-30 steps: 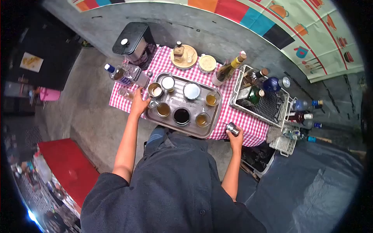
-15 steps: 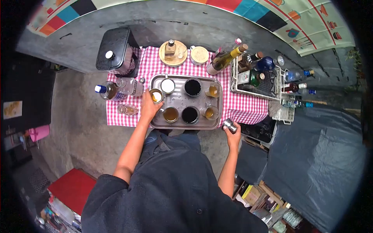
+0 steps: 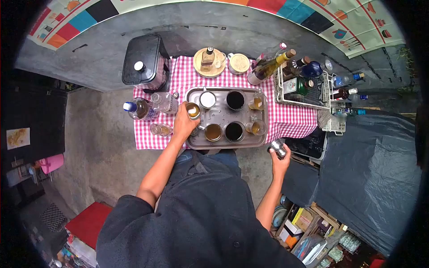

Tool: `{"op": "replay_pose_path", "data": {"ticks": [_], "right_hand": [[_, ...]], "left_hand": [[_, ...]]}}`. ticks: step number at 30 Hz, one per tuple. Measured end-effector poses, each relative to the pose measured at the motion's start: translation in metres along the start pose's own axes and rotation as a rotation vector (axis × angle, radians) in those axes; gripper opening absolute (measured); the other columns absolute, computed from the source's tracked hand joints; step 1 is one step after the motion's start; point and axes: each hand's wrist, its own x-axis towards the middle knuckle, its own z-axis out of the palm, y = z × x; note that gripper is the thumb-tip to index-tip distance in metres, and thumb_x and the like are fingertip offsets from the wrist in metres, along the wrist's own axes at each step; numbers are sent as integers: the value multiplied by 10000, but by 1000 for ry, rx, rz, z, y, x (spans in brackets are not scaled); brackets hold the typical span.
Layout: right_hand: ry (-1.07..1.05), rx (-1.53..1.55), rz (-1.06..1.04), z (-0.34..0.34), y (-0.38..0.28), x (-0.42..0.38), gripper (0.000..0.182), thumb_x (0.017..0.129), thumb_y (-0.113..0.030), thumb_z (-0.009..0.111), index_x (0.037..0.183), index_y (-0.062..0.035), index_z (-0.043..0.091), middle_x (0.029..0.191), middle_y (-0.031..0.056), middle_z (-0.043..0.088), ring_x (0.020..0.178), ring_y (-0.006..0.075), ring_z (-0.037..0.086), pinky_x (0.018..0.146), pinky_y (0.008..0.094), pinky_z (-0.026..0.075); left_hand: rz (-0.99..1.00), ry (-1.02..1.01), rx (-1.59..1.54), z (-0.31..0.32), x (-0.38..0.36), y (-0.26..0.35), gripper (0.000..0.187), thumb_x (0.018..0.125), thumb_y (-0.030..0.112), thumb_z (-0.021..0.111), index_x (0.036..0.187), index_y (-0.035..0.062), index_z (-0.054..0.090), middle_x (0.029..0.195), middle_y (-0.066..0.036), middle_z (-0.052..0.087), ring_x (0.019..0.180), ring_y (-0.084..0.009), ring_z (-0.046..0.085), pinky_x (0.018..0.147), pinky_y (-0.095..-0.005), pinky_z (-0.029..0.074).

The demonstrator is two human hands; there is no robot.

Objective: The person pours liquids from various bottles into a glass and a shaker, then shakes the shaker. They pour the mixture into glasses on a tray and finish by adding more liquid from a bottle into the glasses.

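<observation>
My left hand grips a small metal cup, its opening facing up with amber colour inside, over the left edge of the brown tray. In my right hand, off the tray's front right corner, is a shiny metal shaker part; its exact shape is partly hidden by my fingers. A white-filled mug stands beside the left hand's cup. Also on the tray are two glasses of dark liquid, a mug of amber drink, and two small amber glasses.
Left of the tray are clear bottles and a black dispenser. Behind it sit a round wooden board with a small bottle and a tan-topped cup. A tall bottle and a wire rack of bottles stand right.
The whole view has shifted, so the table appears farther right. The cup in my left hand shows a slightly different angle, with more amber visible. Both hands keep their holds.
</observation>
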Motion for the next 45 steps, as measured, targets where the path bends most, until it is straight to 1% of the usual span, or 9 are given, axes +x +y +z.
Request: {"op": "replay_pose_path", "data": {"ticks": [9,13,17,19,20,24,33,37,45], "right_hand": [[-157,25,-286,23,-75,7,635,720,-45,822,1278,-28,520,1177,111,569,1070,192,577,890,309,491],[-462,319,-286,49,-108,3,699,704,-14,816,1318,-35,483,1202,95,519,1026,184,587,868,305,542],[-756,534,-246,76,-135,1,689,717,-68,825,1316,-39,486,1208,92,526,1043,182,591,878,320,548],[-879,614,-199,82,-157,-2,706,725,-94,821,1325,-19,455,1185,81,552,1098,169,567,900,315,531],[-897,623,-227,84,-163,-1,714,721,-104,825,1324,-19,451,1190,80,551,1111,167,558,911,314,519],[-933,675,-287,75,-176,9,736,712,-125,831,1317,-27,422,1235,78,515,1134,168,537,928,313,498],[-1003,598,-491,11,-207,39,684,713,-47,821,1263,-40,414,1255,108,472,1133,202,529,874,335,563],[-899,345,-783,2,-201,60,801,665,-165,865,1329,-20,440,1233,125,516,1173,235,527,1031,366,414],[-965,324,-870,-15,-202,84,897,653,-203,881,1365,-16,369,1261,157,544,1217,258,527,1037,381,420]], "left_hand": [[-53,23,-59,-34,-24,36,784,654,177,834,1281,-6,402,1190,-228,573,1111,-386,576,924,-430,480],[111,99,-119,-59,-33,67,759,642,174,847,1265,9,448,1157,-170,544,1107,-350,560,940,-412,469],[289,132,-143,-76,-41,103,936,610,130,870,1390,29,362,1257,-141,486,1146,-293,540,993,-394,437],[202,95,-574,-74,-46,125,1066,598,118,888,1450,41,252,1258,-135,483,1165,-255,531,1010,-377,432],[212,67,-593,-74,-46,132,1166,588,114,900,1480,53,151,1254,-129,480,1169,-238,527,1021,-374,426],[349,33,-679,-66,-44,166,825,589,135,882,1291,-22,477,1255,-130,517,1181,-243,529,1027,-364,402],[560,-16,-385,-36,-39,223,848,564,201,849,1302,13,476,1202,-152,505,1156,-299,511,1004,-405,404],[564,-79,-373,-17,-36,245,872,553,179,821,1326,25,447,1221,-167,485,1165,-327,507,1015,-412,404],[483,-148,-328,-2,-43,277,863,590,236,814,1328,6,431,1225,-190,548,1142,-336,573,975,-419,452]]}}
